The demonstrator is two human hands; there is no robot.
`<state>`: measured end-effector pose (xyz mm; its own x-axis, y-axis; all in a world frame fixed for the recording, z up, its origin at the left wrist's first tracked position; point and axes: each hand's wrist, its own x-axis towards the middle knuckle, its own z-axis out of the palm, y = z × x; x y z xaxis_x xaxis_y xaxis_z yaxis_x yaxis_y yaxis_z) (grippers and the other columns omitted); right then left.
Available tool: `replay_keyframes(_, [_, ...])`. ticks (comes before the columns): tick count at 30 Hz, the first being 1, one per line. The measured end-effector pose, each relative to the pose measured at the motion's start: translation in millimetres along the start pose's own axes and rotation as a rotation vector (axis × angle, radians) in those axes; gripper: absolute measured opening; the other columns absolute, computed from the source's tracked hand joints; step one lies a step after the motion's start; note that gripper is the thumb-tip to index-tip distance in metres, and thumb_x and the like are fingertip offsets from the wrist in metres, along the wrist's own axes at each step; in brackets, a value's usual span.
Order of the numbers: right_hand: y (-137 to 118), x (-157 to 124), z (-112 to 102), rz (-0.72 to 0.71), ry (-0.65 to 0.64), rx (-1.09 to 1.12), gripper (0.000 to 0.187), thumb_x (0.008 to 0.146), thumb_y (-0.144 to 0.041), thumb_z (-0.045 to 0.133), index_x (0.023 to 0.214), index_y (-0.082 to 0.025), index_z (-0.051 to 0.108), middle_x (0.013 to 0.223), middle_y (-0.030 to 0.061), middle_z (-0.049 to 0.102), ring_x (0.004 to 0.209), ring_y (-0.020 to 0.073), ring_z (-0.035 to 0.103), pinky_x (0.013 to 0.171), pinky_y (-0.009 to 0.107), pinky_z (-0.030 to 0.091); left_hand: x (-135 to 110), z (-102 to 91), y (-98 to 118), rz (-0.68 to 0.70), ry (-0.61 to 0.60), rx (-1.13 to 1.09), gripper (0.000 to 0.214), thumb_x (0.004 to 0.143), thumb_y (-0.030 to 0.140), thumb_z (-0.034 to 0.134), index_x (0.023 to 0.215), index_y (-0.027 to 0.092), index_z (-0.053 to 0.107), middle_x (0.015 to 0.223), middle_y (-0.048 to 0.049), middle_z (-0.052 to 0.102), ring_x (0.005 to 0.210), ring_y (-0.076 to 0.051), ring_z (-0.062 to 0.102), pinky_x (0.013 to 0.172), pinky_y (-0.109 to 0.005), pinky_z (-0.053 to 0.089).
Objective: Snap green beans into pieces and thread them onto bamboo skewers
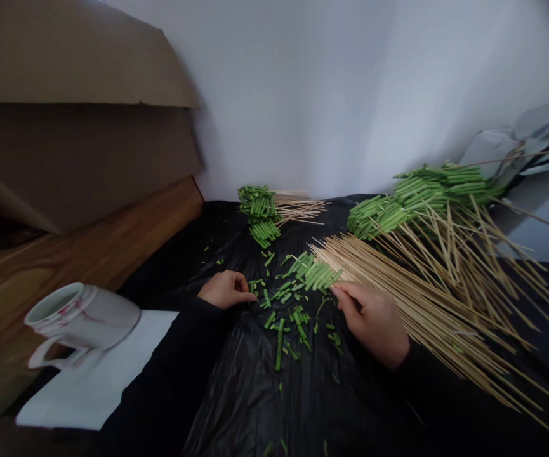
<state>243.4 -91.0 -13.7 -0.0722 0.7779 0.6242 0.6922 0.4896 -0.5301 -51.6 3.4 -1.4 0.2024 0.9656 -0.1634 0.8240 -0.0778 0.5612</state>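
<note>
Loose cut green stem pieces [297,317], like green beans or garlic shoots, lie scattered between my hands on black plastic sheeting [250,381]. My left hand [224,290] is closed in a pinch at their left side, fingertips against small green bits; what it grips is too small to make out. At the right, my right hand [374,320] pinches thumb and finger together beside a row of green pieces [319,273]. Whatever is between those fingers is hidden. Bare bamboo skewers [426,311] lie in a long bundle just behind and right of this hand.
Skewered green stems [259,212] are stacked by the wall, and a larger pile of them [421,197] sits at the back right, sticks fanning forward. A whitish mug [107,317] stands on white paper [145,343] at the left. Behind it is a cardboard box [84,152].
</note>
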Motion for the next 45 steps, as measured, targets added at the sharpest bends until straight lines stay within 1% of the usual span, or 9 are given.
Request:
replay_keyframes(7, [0, 1, -1, 0.013, -0.001, 0.003, 0.022, 0.091, -0.02, 0.047, 0.082, -0.017, 0.067, 0.066, 0.0021, 0.067, 0.061, 0.0149, 0.063, 0.06, 0.026, 0.044, -1, -4.1, 1, 0.011, -0.012, 0.005, 0.023, 0.057, 0.04, 0.075, 0.06, 0.018, 0.07, 0.056, -0.0012, 0.063, 0.055, -0.015, 0.052, 0.052, -0.024, 0.031])
replay_keyframes(10, [0, 1, 0, 0.018, 0.011, 0.012, 0.021, 0.091, -0.02, 0.047, 0.083, -0.018, 0.067, 0.07, 0.0028, 0.069, 0.064, 0.0152, 0.064, 0.062, 0.026, 0.046, 0, -7.3, -2, 0.041, -0.017, -0.073, 0.022, 0.059, 0.039, 0.073, 0.061, 0.017, 0.07, 0.059, -0.0018, 0.065, 0.058, -0.015, 0.054, 0.055, -0.024, 0.036])
replay_keyframes(15, [0, 0, 1, 0.021, 0.002, 0.007, 0.023, 0.091, -0.022, 0.047, 0.081, -0.019, 0.067, 0.07, 0.003, 0.069, 0.064, 0.0156, 0.064, 0.062, 0.027, 0.046, -4, -7.4, 11, 0.087, 0.083, -0.251, 0.024, 0.061, 0.039, 0.074, 0.064, 0.016, 0.068, 0.057, -0.0003, 0.063, 0.055, -0.013, 0.052, 0.054, -0.023, 0.036])
replay_keyframes(17, [1, 0, 2, 0.011, -0.003, 0.003, 0.023, 0.091, -0.022, 0.047, 0.08, -0.019, 0.067, 0.073, 0.0038, 0.07, 0.065, 0.0157, 0.065, 0.062, 0.027, 0.046, -6, -4.2, 20, 0.108, 0.101, -0.354, 0.025, 0.062, 0.038, 0.076, 0.065, 0.015, 0.068, 0.055, 0.0006, 0.061, 0.051, -0.011, 0.048, 0.051, -0.022, 0.035])
replay_keyframes(21, [2, -2, 3, 0.013, -0.02, 0.013, 0.022, 0.091, -0.022, 0.047, 0.083, -0.02, 0.067, 0.08, 0.0046, 0.073, 0.071, 0.0164, 0.067, 0.066, 0.027, 0.048, -9, 5.6, 34, 0.115, 0.005, -0.693, 0.025, 0.062, 0.035, 0.08, 0.069, 0.014, 0.068, 0.066, -0.0037, 0.069, 0.053, -0.009, 0.052, 0.051, -0.021, 0.038])
replay_keyframes(25, [2, -4, 6, 0.021, -0.054, 0.02, 0.022, 0.091, -0.022, 0.047, 0.084, -0.02, 0.067, 0.081, 0.0044, 0.073, 0.071, 0.0168, 0.067, 0.066, 0.028, 0.048, -10, 12.5, 36, -0.019, -0.092, -1.051, 0.032, 0.057, 0.026, 0.086, 0.083, 0.014, 0.071, 0.071, -0.0056, 0.073, 0.056, -0.008, 0.059, 0.057, -0.019, 0.045])
replay_keyframes(28, [2, -6, 7, 0.028, -0.082, 0.021, 0.021, 0.091, -0.021, 0.047, 0.084, -0.019, 0.067, 0.08, 0.0041, 0.072, 0.071, 0.0169, 0.066, 0.066, 0.028, 0.047, -11, 14.4, 37, -0.088, -0.141, -1.18, 0.038, 0.056, 0.021, 0.087, 0.089, 0.012, 0.073, 0.07, -0.0058, 0.072, 0.058, -0.008, 0.061, 0.059, -0.018, 0.047])
replay_keyframes(35, [-5, -9, 8, 0.007, -0.163, 0.042, 0.023, 0.092, -0.021, 0.046, 0.082, -0.019, 0.067, 0.078, 0.0045, 0.071, 0.07, 0.0164, 0.065, 0.066, 0.026, 0.045, -12, 19.9, 40, -0.106, -0.166, -1.221, 0.03, 0.059, 0.02, 0.086, 0.085, 0.012, 0.074, 0.071, -0.0046, 0.069, 0.057, -0.007, 0.059, 0.05, -0.015, 0.045])
replay_keyframes(45, [-3, -13, 12, -0.023, -0.177, 0.071, 0.023, 0.093, -0.019, 0.045, 0.086, -0.019, 0.066, 0.082, 0.0047, 0.071, 0.074, 0.0168, 0.065, 0.067, 0.027, 0.045, -13, 29.1, 44, -0.081, -0.152, -1.168, 0.025, 0.059, 0.025, 0.085, 0.076, 0.013, 0.072, 0.074, -0.0044, 0.071, 0.057, -0.007, 0.059, 0.051, -0.015, 0.044])
